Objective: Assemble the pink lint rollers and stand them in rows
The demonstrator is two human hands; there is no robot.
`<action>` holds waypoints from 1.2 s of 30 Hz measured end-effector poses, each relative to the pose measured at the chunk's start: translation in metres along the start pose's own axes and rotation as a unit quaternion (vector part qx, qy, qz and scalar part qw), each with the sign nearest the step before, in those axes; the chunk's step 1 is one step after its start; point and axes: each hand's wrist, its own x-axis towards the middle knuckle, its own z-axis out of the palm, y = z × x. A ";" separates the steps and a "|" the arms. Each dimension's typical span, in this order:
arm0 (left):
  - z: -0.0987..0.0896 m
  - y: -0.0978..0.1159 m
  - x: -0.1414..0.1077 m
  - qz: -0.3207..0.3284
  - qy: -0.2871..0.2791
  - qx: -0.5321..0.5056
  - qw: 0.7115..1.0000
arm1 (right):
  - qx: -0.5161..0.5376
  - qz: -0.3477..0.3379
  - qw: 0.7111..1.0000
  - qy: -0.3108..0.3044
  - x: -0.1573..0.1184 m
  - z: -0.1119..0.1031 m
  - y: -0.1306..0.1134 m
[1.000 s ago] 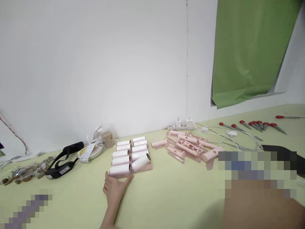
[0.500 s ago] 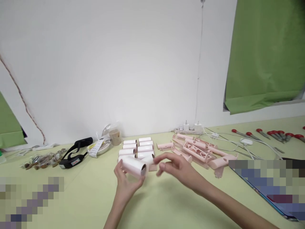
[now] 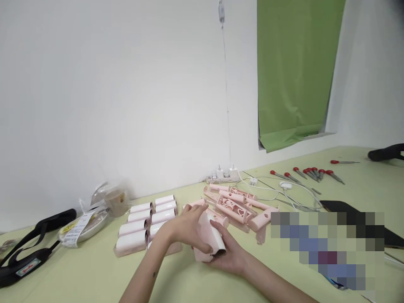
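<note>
Both hands are on one white roll in a pale pink holder [image 3: 216,237], held above the table. My left hand [image 3: 189,229] lies over its left side with the fingers curved across the top. My right hand [image 3: 232,252] wraps it from below and the right. The roll's dark open end faces down and toward me. To the left, several similar white rolls [image 3: 132,228] lie in two columns. Behind my hands is a pile of pink plastic parts [image 3: 232,208], some with heart cut-outs.
A power strip [image 3: 222,179] with white cables stands by the wall. Red-handled tools [image 3: 311,172] lie at the right. A wrapped bowl [image 3: 85,225], a bagged cup [image 3: 116,201] and a black strap [image 3: 31,256] are at the left. A dark flat object [image 3: 353,210] lies at the right.
The view has turned to the right. My right hand, apart from the roll before, now grips it. My left hand has moved from beneath the roll to over its left side.
</note>
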 end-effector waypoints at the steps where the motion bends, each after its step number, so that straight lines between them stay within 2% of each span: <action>1: -0.002 0.000 -0.004 0.006 0.011 0.002 1.000 | 0.004 -0.011 1.000 0.000 0.000 -0.001 -0.001; 5: 0.003 -0.007 -0.026 -0.006 0.085 -0.011 0.996 | 0.004 -0.046 0.999 0.011 -0.003 -0.001 -0.002; 8: 0.012 -0.014 -0.036 -0.043 0.105 -0.020 0.993 | -0.001 -0.045 0.999 0.001 -0.005 0.000 0.003; 11: 0.016 -0.019 -0.040 -0.056 0.130 -0.014 0.990 | 0.016 -0.022 0.999 0.045 -0.002 -0.002 0.009; 14: 0.022 -0.021 -0.041 -0.058 0.213 -0.009 0.975 | 0.030 -0.032 0.996 0.075 0.000 -0.003 0.007; 16: 0.036 -0.022 -0.041 -0.084 0.303 -0.025 0.949 | 0.033 -0.081 0.992 0.088 -0.003 0.002 0.000; 18: 0.061 -0.022 -0.041 -0.121 0.394 -0.057 0.909 | 0.034 -0.147 0.984 0.093 -0.010 0.009 -0.010; 20: 0.091 -0.023 -0.040 -0.151 0.441 -0.093 0.880 | 0.032 -0.198 0.977 0.070 -0.018 0.017 -0.019; 23: 0.130 -0.026 -0.038 -0.154 0.399 -0.132 0.894 | -0.004 -0.215 0.977 0.007 -0.029 0.027 -0.021; 25: 0.140 -0.026 -0.038 -0.159 0.410 -0.136 0.888 | -0.058 -0.202 0.977 -0.025 -0.034 0.030 -0.014; 27: 0.139 -0.024 -0.040 -0.146 0.436 -0.173 0.871 | -0.109 -0.169 0.979 -0.041 -0.036 0.033 -0.002; 28: 0.135 -0.023 -0.041 -0.129 0.429 -0.219 0.867 | -0.127 -0.140 0.981 -0.040 -0.036 0.033 0.005; 31: 0.119 -0.018 -0.046 -0.056 0.323 -0.390 0.861 | -0.151 -0.063 0.986 -0.020 -0.036 0.035 0.022; 33: 0.111 -0.016 -0.049 -0.022 0.265 -0.444 0.856 | -0.153 -0.053 0.987 -0.013 -0.035 0.035 0.030; 36: 0.107 -0.015 -0.050 0.000 0.257 -0.483 0.837 | -0.157 -0.052 0.986 -0.018 -0.034 0.034 0.033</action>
